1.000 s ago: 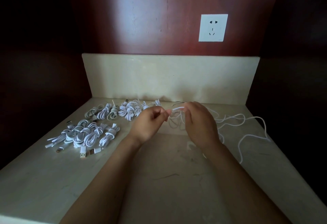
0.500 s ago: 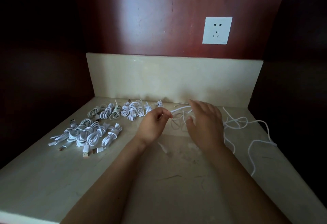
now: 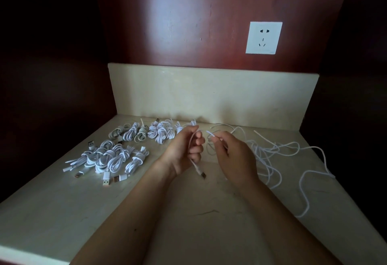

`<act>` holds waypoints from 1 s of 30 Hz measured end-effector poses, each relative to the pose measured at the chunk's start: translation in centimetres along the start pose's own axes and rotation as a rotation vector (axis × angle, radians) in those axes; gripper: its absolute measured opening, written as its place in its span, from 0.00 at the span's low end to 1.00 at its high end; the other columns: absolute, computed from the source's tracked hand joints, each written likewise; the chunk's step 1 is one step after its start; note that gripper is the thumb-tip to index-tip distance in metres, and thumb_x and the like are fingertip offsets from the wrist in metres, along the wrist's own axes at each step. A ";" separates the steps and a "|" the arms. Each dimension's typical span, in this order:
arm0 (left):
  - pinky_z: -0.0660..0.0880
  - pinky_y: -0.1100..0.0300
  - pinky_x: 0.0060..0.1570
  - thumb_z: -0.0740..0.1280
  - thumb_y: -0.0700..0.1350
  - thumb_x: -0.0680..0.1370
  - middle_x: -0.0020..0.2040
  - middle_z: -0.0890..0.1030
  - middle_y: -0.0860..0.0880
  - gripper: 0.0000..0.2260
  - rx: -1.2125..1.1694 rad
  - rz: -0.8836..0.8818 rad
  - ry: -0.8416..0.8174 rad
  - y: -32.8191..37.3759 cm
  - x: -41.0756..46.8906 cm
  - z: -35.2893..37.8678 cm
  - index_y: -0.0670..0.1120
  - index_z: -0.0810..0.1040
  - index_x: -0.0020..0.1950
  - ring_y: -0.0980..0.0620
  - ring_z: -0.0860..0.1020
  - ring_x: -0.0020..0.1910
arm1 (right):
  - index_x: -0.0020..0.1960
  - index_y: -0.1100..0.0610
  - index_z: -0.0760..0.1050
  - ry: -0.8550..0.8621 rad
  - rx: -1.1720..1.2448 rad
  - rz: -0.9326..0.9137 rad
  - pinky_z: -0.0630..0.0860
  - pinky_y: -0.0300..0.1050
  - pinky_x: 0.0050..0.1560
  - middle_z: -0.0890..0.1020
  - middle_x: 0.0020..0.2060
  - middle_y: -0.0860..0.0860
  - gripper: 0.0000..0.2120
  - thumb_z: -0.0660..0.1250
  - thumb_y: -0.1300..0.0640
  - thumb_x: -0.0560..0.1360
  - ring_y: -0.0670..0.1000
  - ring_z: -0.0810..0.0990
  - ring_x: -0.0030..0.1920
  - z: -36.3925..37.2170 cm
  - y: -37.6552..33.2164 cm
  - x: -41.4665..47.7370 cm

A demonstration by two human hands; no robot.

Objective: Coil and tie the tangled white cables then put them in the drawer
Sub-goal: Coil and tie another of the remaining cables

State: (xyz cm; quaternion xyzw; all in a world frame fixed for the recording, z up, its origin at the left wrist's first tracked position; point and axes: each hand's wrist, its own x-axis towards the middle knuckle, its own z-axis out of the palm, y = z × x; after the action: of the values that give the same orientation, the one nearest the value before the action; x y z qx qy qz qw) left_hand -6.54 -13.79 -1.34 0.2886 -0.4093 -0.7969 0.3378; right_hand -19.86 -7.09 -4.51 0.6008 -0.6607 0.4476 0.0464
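My left hand (image 3: 185, 151) grips a white cable near its end, and the USB plug (image 3: 202, 174) hangs below my palm. My right hand (image 3: 232, 155) pinches a stretch of white cable (image 3: 210, 133) between thumb and fingertips, just right of the left hand. Loose tangled white cables (image 3: 270, 151) sprawl over the counter to the right of my right hand. Several coiled and tied white cables lie in a back row (image 3: 150, 133) and a nearer cluster (image 3: 111, 158) on the left.
The pale stone counter (image 3: 62, 212) has a low backsplash (image 3: 209, 95) behind it and dark wooden walls on both sides. A white wall socket (image 3: 263, 37) sits on the red-brown panel above. No drawer is in view.
My left hand turned palm-up and now holds the cable with its plug hanging down. My right hand closed from flat over the tangle to a pinch on a cable.
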 end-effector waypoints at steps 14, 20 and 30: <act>0.70 0.61 0.31 0.56 0.43 0.81 0.32 0.72 0.51 0.10 -0.251 0.248 0.221 0.8 0.3 -0.9 0.48 0.72 0.40 0.54 0.68 0.25 | 0.36 0.53 0.72 -0.295 -0.171 -0.236 0.69 0.51 0.40 0.77 0.32 0.52 0.11 0.57 0.53 0.75 0.56 0.74 0.38 1.7 0.2 -0.3; 0.57 0.67 0.19 0.55 0.44 0.82 0.30 0.68 0.53 0.10 -0.114 0.306 0.209 1.1 0.4 -2.1 0.50 0.71 0.43 0.59 0.58 0.20 | 0.38 0.51 0.78 -0.262 -0.037 -0.183 0.66 0.36 0.41 0.77 0.34 0.45 0.08 0.66 0.51 0.74 0.43 0.70 0.40 0.8 -0.1 -0.4; 0.50 0.67 0.21 0.51 0.45 0.81 0.26 0.63 0.54 0.10 0.012 0.107 0.061 1.0 0.4 -2.2 0.51 0.67 0.42 0.59 0.56 0.19 | 0.44 0.46 0.76 -0.200 0.044 -0.278 0.67 0.35 0.41 0.72 0.43 0.41 0.06 0.64 0.45 0.75 0.34 0.70 0.40 -0.6 -0.8 -0.3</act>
State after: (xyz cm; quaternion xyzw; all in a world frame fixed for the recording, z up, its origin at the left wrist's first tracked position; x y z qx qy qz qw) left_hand -4.88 -15.55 -1.67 0.2925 -0.4185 -0.7660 0.3905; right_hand -19.39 -6.36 -3.94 0.7290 -0.5625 0.3890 0.0289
